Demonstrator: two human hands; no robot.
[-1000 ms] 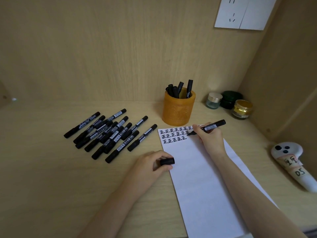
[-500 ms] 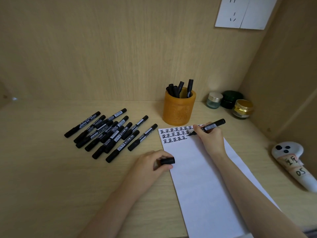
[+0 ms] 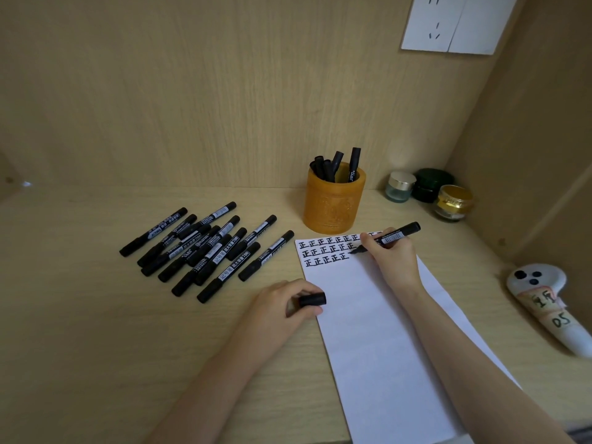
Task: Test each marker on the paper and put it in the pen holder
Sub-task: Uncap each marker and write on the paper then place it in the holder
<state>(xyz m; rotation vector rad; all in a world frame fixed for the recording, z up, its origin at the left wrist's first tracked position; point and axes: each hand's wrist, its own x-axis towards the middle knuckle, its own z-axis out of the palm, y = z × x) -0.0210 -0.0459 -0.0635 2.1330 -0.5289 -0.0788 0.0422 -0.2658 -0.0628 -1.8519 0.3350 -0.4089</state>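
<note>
My right hand point(image 3: 395, 256) grips an uncapped black marker point(image 3: 392, 237), its tip resting on the white paper point(image 3: 378, 322) at the end of the second row of black written characters. My left hand point(image 3: 285, 304) rests on the desk at the paper's left edge and pinches the marker's black cap point(image 3: 312, 299). An orange pen holder point(image 3: 333, 201) stands just behind the paper with several black markers upright in it. A heap of several capped black markers point(image 3: 205, 249) lies on the desk to the left.
Three small jars point(image 3: 431, 192) sit in the back right corner. A white controller point(image 3: 544, 302) with handwritten labels lies at the right edge. Wooden walls close in behind and on the right, with a white socket plate point(image 3: 455, 22) high up.
The marker tip in my right hand has shifted only slightly on the second row of characters. My left hand and the cap have stayed put.
</note>
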